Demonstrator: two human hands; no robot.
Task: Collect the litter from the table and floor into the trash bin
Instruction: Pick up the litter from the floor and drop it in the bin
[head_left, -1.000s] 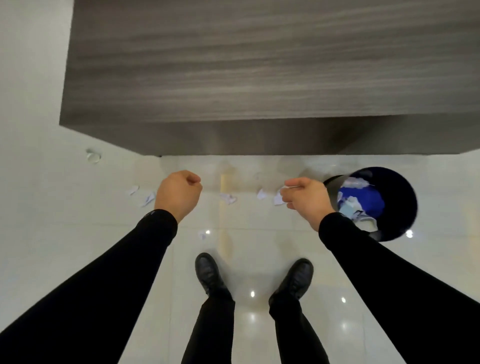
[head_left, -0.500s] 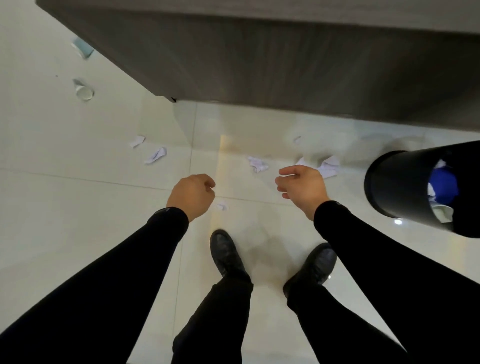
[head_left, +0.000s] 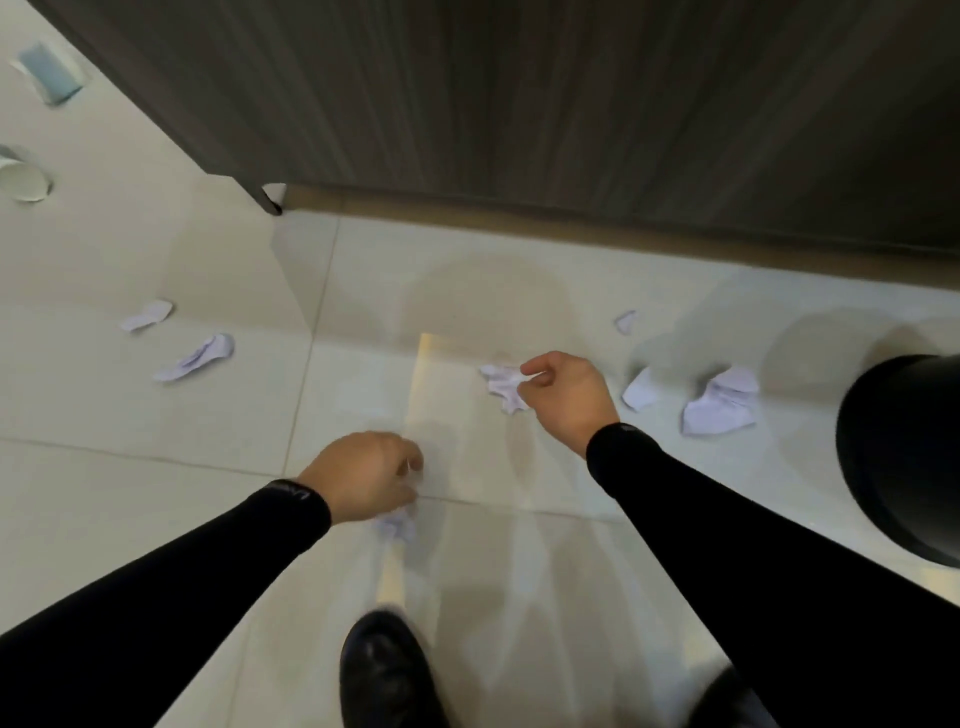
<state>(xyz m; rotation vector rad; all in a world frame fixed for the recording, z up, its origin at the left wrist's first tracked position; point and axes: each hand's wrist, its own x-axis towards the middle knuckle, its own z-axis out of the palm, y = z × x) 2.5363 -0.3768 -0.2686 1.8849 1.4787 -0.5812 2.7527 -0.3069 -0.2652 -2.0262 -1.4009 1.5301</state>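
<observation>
I am bent low over the pale tiled floor. My right hand (head_left: 569, 397) pinches a crumpled white paper (head_left: 501, 387) between thumb and fingers. My left hand (head_left: 363, 475) curls its fingers down over another small crumpled paper (head_left: 397, 525) that peeks out under it; the blur hides whether it grips the paper. The black trash bin (head_left: 893, 467) stands at the right edge, its opening out of view. More paper scraps lie to the right (head_left: 719, 402) (head_left: 639, 389) (head_left: 626, 322) and to the left (head_left: 195, 358) (head_left: 148, 314).
The dark wood table (head_left: 519, 104) side fills the top of the view, its corner near the floor at centre left. Two paper cups (head_left: 23, 179) (head_left: 49, 73) lie on the floor at far left. My black shoe (head_left: 384, 675) is at the bottom.
The view has dropped from above the table towards the floor. Both hands have come down to the paper scraps, and the right one has closed on a crumpled paper.
</observation>
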